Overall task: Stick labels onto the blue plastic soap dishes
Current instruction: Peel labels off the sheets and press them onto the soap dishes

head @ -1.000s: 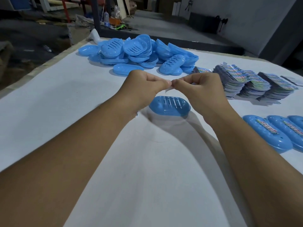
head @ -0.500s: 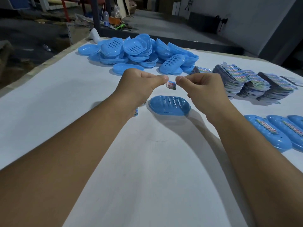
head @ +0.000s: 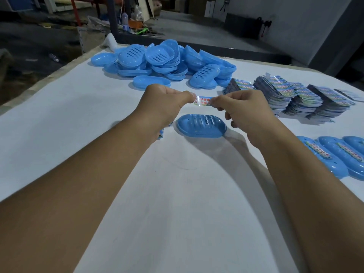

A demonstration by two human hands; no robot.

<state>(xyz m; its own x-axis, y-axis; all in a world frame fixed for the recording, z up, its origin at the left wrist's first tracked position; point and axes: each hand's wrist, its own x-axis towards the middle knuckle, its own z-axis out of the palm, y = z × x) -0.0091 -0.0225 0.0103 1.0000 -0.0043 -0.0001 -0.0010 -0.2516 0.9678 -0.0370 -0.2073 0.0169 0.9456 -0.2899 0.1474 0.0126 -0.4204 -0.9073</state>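
Holding a label (head: 203, 100) stretched between left hand (head: 164, 104) and right hand (head: 244, 111), both pinching its ends.
Below lies one soap dish (head: 201, 125); dish pile (head: 163, 62) behind, label stacks (head: 295, 99) and labelled dishes (head: 332, 156) to the right.

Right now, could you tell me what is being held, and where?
A label, pinched at its two ends by the left hand and right hand.

Probably a small factory workshop: heaped soap dishes (head: 163, 62), label stacks (head: 295, 99), cluttered concrete floor (head: 39, 46).
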